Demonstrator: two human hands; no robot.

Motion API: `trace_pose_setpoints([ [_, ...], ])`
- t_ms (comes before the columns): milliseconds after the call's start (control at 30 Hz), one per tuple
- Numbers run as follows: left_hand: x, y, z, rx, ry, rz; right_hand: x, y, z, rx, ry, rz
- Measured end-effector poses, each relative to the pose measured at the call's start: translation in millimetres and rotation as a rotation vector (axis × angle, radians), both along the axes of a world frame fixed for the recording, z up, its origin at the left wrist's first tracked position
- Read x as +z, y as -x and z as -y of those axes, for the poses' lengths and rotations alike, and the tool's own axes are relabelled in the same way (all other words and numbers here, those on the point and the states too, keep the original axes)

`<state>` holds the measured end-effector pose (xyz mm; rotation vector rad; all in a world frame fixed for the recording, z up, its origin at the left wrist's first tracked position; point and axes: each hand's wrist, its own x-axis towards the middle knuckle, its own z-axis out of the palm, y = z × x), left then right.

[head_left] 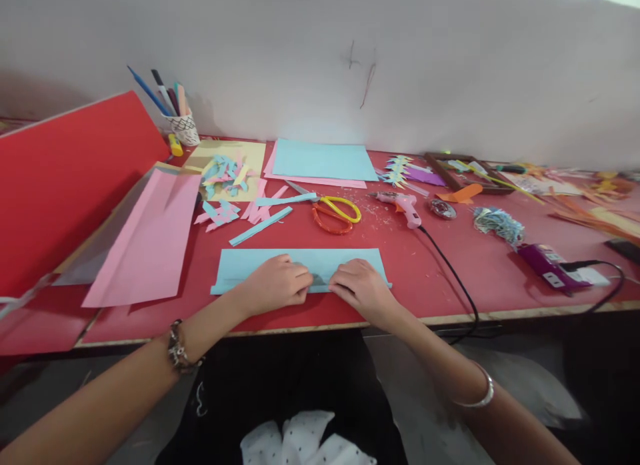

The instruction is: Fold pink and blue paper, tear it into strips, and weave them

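Note:
A light-blue paper sheet (320, 257) lies lengthwise near the table's front edge, its near long edge folded over in a narrow strip. My left hand (281, 278) is closed over that folded edge, left of the middle. Just right of the middle, my right hand (364, 288) pinches the same edge, fingers curled. A small gap separates the two hands. Beyond the sheet lie scissors (334, 213) with one yellow and one red handle loop, blades apart. Beside them are a loose blue paper strip (261, 226) and another blue strip (285, 199) across the blades.
Pink paper (150, 245) and a red board (75, 185) stand at left. Paper scraps (224, 175), stacked blue sheets (325, 159) and a pen cup (183, 128) sit behind. At right are a corded pink glue gun (403, 205), tinsel (499, 225) and a purple socket box (550, 268).

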<state>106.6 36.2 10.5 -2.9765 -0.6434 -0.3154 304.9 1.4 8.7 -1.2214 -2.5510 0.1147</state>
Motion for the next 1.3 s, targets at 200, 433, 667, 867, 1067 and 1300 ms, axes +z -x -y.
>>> trace_pose_setpoints([
  [200, 0.3, 32, 1, 0.029, -0.078, -0.023, 5.0, -12, -1, 0.071, 0.048, -0.039],
  [433, -3.1, 76, 11, 0.176, -0.124, -0.015, 10.7, -33, -2, 0.101, 0.073, -0.068],
  [667, 7.3, 93, 18, 0.248, -0.006, -0.107, 12.3, -36, 4, 0.017, 0.022, -0.011],
  [867, 11.7, 71, 22, 0.42, -0.079, -0.118, 11.9, 1, 15, -0.19, -0.142, 0.177],
  [1067, 8.6, 35, 23, 0.382, 0.016, -0.153, 11.5, 53, 14, -0.164, -0.059, 0.169],
  [1300, -1.1, 45, 18, 0.367, 0.278, 0.088, 5.5, 58, 13, -0.251, 0.017, 0.101],
])
